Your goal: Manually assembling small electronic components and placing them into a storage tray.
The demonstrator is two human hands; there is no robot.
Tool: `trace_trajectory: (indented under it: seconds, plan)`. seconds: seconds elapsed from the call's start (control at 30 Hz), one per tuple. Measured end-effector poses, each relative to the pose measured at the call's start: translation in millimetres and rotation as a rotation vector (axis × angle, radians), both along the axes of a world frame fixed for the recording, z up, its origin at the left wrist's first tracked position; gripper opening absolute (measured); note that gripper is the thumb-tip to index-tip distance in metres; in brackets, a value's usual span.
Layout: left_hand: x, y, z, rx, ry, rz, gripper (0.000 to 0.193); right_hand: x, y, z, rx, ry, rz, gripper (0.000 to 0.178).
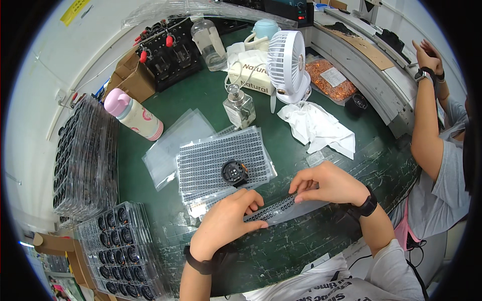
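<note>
A narrow strip of clear film with rows of small black stickers [271, 211] lies across the near middle of the green table. My left hand [223, 218] closes on its left end, thumb along the near edge and fingers curled over the far side. At the other end my right hand [329, 184] pinches the strip's upper edge between thumb and fingers. Just beyond my left hand, a stack of sticker sheets [201, 163] carries a round black plastic part [234, 171] with a touch of orange at its side.
Clear trays with round black parts [118, 251] stand at left, near a pink-lidded bottle [134, 115]. Blank clear sheets [173, 145], a glass pump bottle [239, 107], a white fan [287, 65] and crumpled tissue [319, 129] lie beyond. Another person's arm [427, 115] is at right.
</note>
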State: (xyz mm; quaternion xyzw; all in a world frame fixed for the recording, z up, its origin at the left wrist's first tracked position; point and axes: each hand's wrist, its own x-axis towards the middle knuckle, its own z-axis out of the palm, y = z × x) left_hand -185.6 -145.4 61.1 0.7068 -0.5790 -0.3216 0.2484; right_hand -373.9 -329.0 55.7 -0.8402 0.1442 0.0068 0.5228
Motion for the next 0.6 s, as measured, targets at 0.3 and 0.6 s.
trace_trajectory:
  seconds: [0.3,0.6]
  plan:
    - [6,-3,-8,0.039,0.174,0.085,0.029,0,6,-9,-0.332,-0.07,0.006,0.023]
    - [13,-3,-7,0.059,0.223,0.088,0.031,10,16,-21,-0.321,-0.119,0.003,0.023]
